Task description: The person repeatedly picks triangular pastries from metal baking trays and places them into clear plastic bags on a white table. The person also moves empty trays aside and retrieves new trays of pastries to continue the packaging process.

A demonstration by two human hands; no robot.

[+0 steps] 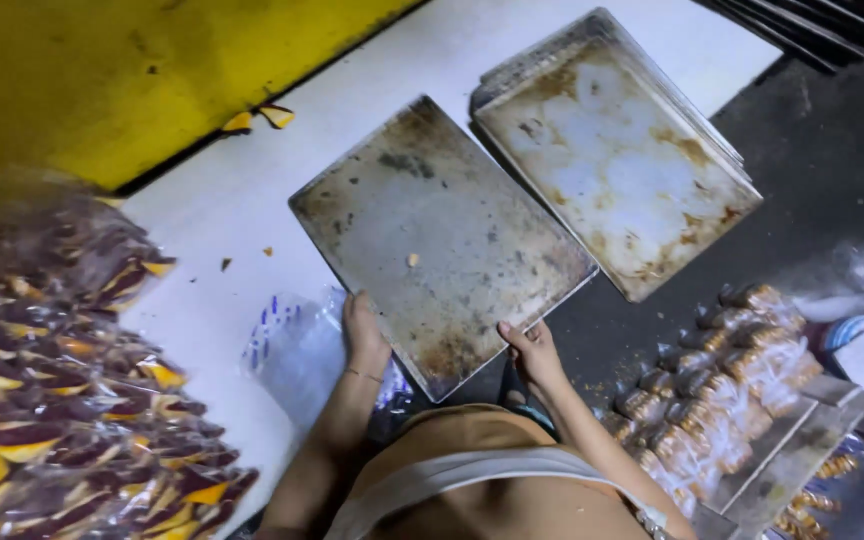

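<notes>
bare white table (252,190) left of the tray (432,240); tray stack (617,160) crowds its right, seemingly touching.

Left hand (364,335) and right hand (532,350) both grip near edge of stained rectangular metal baking tray (437,235) on white table (252,190). Stack of similar greasy metal trays (617,150) just beside it. Pile of purple-yellow wrapped packets (62,390) at left; bagged brown pastries (722,375) at right.
</notes>
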